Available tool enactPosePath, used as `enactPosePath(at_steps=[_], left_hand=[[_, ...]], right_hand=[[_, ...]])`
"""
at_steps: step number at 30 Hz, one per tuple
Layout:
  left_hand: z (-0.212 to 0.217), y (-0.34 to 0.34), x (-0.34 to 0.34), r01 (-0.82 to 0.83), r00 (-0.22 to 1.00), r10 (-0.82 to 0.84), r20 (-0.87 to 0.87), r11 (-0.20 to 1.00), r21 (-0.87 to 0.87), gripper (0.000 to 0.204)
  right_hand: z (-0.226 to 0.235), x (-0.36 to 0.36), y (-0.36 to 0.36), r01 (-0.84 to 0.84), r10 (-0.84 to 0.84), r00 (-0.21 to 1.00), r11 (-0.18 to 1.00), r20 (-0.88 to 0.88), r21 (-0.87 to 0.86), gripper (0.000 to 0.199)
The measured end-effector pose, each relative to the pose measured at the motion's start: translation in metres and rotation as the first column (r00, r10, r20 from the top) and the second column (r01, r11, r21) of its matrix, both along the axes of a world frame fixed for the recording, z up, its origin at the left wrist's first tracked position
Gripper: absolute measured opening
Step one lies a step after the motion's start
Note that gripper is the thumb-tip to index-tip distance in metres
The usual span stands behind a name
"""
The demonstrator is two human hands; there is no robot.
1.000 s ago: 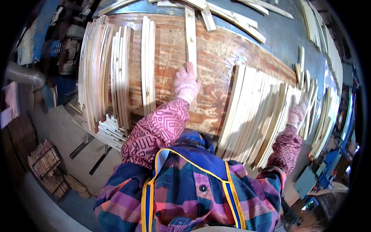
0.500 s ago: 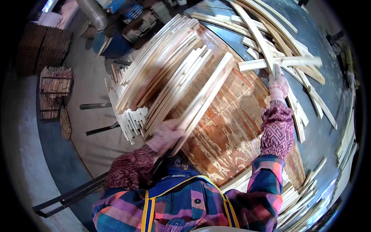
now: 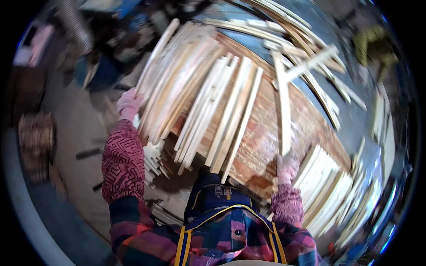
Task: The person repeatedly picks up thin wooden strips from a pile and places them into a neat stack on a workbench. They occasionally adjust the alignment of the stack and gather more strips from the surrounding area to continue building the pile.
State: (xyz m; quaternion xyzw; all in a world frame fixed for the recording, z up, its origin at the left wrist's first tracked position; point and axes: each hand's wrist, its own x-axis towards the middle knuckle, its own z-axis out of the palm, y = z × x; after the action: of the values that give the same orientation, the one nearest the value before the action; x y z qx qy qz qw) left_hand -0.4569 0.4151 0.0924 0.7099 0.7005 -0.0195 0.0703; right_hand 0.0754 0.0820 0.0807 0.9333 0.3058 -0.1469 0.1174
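Note:
My left hand [image 3: 128,104], in a pale pink work glove, is closed round the near end of a wooden strip [image 3: 157,55]. This strip lies along the left side of a stack of pale strips [image 3: 184,66]. My right hand [image 3: 288,166], gloved alike, grips the near end of another wooden strip [image 3: 283,106], which slants away over the worn brown board [image 3: 262,128]. Between my hands, several strips [image 3: 212,97] lie in loose groups on the board, and a narrow one [image 3: 244,122] is at their right edge.
A crossed heap of strips [image 3: 310,57] covers the blue-grey surface at the far right. More strips [image 3: 324,186] stand bundled beside my right forearm. A blue bin [image 3: 104,71] and a ribbed duct [image 3: 77,29] are at the far left. A blurred yellow-green patterned shape [image 3: 375,46] appears far right.
My left hand has left the middle strips and moved left to a strip at the stack's outer side. My right hand has drawn a strip from the far heap toward me. The view has shifted.

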Motion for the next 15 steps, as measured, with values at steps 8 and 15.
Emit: enactPosePath(at_steps=[8, 15], left_hand=[[-0.059, 0.036, -0.012, 0.025, 0.977, -0.056, -0.205, 0.988, -0.152, 0.062], [-0.015, -0.033, 0.068, 0.006, 0.632, -0.165, 0.757, 0.978, 0.208, 0.053]], right_hand=[[-0.024, -0.005, -0.021, 0.357, 0.03, 0.68, 0.859, -0.733, 0.367, 0.052], [-0.048, -0.043, -0.037, 0.843, 0.183, 0.143, 0.493, -0.973, 0.217, 0.041]])
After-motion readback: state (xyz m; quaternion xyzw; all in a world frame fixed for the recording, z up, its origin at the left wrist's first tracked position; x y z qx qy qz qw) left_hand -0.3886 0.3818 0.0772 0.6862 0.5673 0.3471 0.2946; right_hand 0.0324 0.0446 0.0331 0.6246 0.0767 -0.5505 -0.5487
